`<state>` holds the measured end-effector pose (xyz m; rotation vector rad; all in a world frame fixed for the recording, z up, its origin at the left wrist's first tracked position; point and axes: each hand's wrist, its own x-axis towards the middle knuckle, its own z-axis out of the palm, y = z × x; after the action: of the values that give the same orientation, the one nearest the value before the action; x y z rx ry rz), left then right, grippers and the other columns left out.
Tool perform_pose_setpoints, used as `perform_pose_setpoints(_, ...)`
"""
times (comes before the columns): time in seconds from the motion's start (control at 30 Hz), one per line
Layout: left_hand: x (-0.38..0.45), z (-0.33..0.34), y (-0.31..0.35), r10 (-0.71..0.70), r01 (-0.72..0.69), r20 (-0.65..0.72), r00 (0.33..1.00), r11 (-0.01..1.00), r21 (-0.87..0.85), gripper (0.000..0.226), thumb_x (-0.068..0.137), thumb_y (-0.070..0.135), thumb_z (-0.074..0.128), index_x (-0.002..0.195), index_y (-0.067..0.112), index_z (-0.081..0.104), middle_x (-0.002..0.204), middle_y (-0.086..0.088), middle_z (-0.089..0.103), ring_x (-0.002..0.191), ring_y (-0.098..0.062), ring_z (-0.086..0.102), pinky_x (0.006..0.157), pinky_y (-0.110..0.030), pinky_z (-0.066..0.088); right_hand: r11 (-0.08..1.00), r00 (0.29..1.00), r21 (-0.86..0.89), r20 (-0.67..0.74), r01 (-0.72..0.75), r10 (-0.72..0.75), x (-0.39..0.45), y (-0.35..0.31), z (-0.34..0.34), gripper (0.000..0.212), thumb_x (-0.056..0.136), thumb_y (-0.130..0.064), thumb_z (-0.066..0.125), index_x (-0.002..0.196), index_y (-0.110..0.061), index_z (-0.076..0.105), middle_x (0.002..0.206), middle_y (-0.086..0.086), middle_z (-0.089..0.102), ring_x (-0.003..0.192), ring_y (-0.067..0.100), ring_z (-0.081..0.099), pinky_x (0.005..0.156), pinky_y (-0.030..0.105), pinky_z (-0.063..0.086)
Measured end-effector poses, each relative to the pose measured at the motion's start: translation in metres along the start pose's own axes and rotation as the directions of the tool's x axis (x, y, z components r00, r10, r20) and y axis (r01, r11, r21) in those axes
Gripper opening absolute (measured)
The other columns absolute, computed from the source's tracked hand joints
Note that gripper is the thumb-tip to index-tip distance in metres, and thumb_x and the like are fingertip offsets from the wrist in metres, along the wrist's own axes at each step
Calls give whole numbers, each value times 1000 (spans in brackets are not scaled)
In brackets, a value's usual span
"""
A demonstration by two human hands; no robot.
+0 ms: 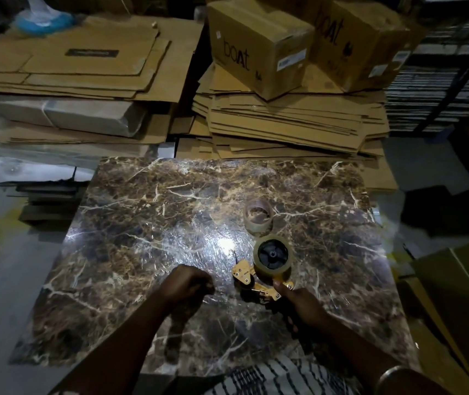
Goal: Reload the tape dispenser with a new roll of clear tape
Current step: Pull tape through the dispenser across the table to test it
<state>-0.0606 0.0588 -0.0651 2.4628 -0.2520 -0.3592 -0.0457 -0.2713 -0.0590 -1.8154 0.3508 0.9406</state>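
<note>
A gold-coloured tape dispenser (246, 276) lies on the dark marble tabletop (148, 212). A full roll of clear tape (273, 268) sits on its black hub. My right hand (299, 303) grips the dispenser's handle, thumb pressed near the roll's lower edge. My left hand (189, 283) hovers just left of the dispenser with its fingers curled shut; whether it pinches a tape end is too dark to tell. A thin, nearly bare tape core (258, 216) stands on the marble just behind the dispenser.
Stacks of flattened cardboard (284, 121) rise behind the table, with two closed brown boxes (259, 47) on top. More flat cardboard (79, 67) lies at the back left. Dark shelving (441, 81) fills the right.
</note>
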Motion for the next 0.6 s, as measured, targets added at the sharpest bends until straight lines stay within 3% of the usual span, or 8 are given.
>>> perform_pose_setpoints(0.1, 11, -1, 3, 42, -42, -3, 999, 997, 64, 17, 80, 29, 68, 88, 21, 80, 87, 4, 80, 77, -4, 72, 69, -6, 41, 1000, 1000, -4, 13, -2, 2, 1, 0, -2, 78, 79, -77, 60, 72, -3, 81, 47, 18, 52, 38, 26, 53, 47, 31, 48)
perform_pose_setpoints(0.2, 28, -5, 5, 75, -81, 51, 996, 988, 128, 12, 80, 33, 72, 89, 26, 77, 88, 7, 78, 76, -2, 68, 68, -12, 41, 1000, 999, -13, 42, -8, 9, 1, 1, -6, 77, 82, -76, 60, 75, -3, 82, 47, 17, 50, 39, 26, 51, 49, 33, 47)
perform_pose_setpoints(0.3, 41, -7, 0, 116, -126, 58, 992, 970, 209, 24, 78, 45, 65, 94, 30, 76, 95, 9, 78, 84, -12, 71, 71, -24, 53, 1000, 998, 6, 56, -12, 12, 2, 3, -7, 79, 79, -78, 61, 77, -1, 81, 47, 16, 49, 38, 26, 50, 49, 34, 47)
perform_pose_setpoints(0.37, 47, -8, 0, 161, -171, 59, 985, 956, 238, 22, 78, 43, 65, 94, 32, 75, 96, 9, 77, 86, -16, 72, 71, -29, 56, 1000, 998, -3, 62, -5, 6, 1, 3, -6, 80, 79, -78, 60, 76, -1, 81, 46, 16, 49, 38, 25, 49, 49, 35, 48)
perform_pose_setpoints(0.5, 59, -7, -6, 161, -179, 91, 983, 948, 265, 23, 76, 25, 73, 99, 32, 76, 102, 9, 77, 90, -13, 72, 78, -20, 51, 1000, 998, 1, 63, -2, 2, 1, 3, -6, 80, 79, -78, 60, 75, -1, 81, 46, 16, 49, 37, 25, 49, 49, 34, 48)
perform_pose_setpoints(0.6, 63, -10, -9, 186, -218, 138, 973, 935, 280, 21, 76, 24, 74, 97, 29, 77, 98, 8, 78, 86, -13, 73, 76, -18, 48, 1000, 998, -11, 66, 17, -16, 2, 2, -7, 80, 79, -78, 59, 76, -1, 81, 47, 17, 50, 36, 25, 50, 47, 32, 48)
